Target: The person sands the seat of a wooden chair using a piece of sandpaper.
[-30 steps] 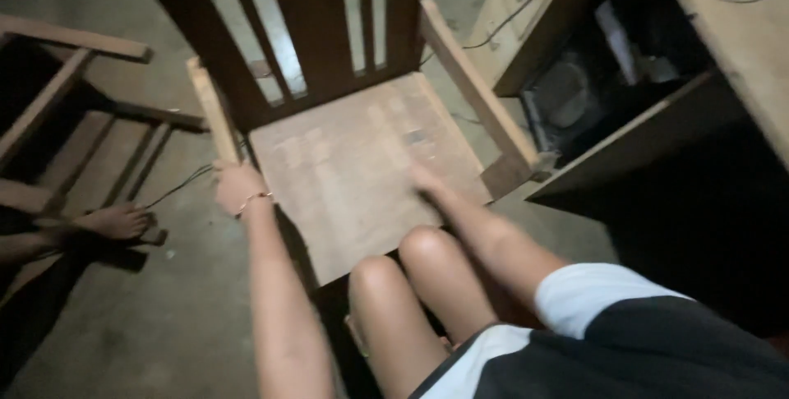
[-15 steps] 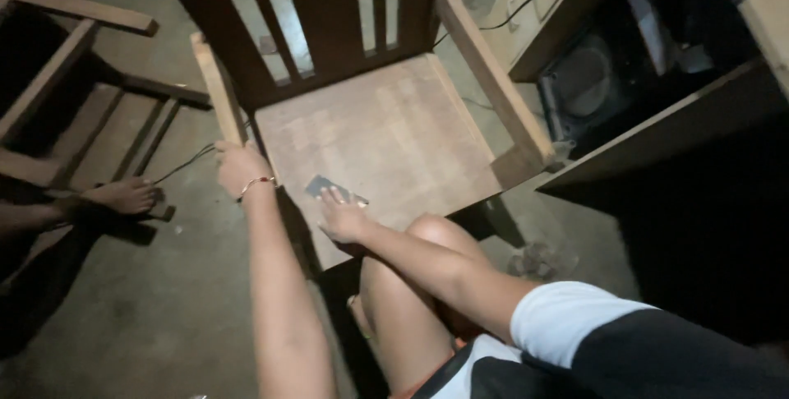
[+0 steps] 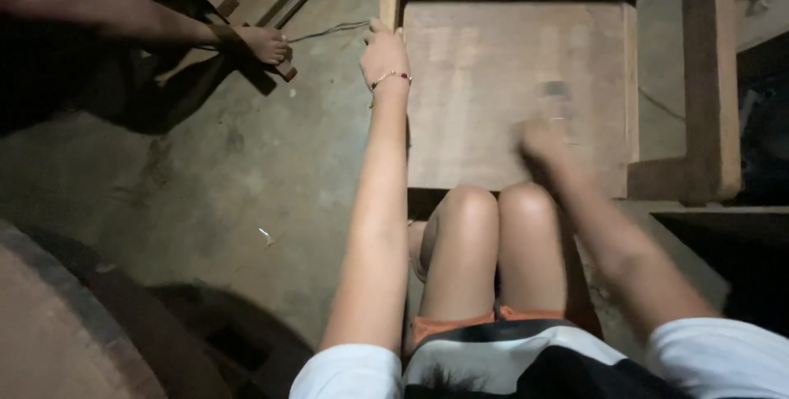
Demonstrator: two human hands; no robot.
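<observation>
Sanding of the wooden chair seat (image 3: 493, 95) looks underway: left hand (image 3: 384, 52) grips the seat's left edge, right hand (image 3: 544, 140) is blurred mid-seat, its grip unclear, over a small dark pad (image 3: 556, 89). Further strokes need steady bracing.

One view, from my head, looking down.
It faces steeply down over my knees (image 3: 493, 243) at the near chair seat (image 3: 493, 78), floor to the left.
</observation>
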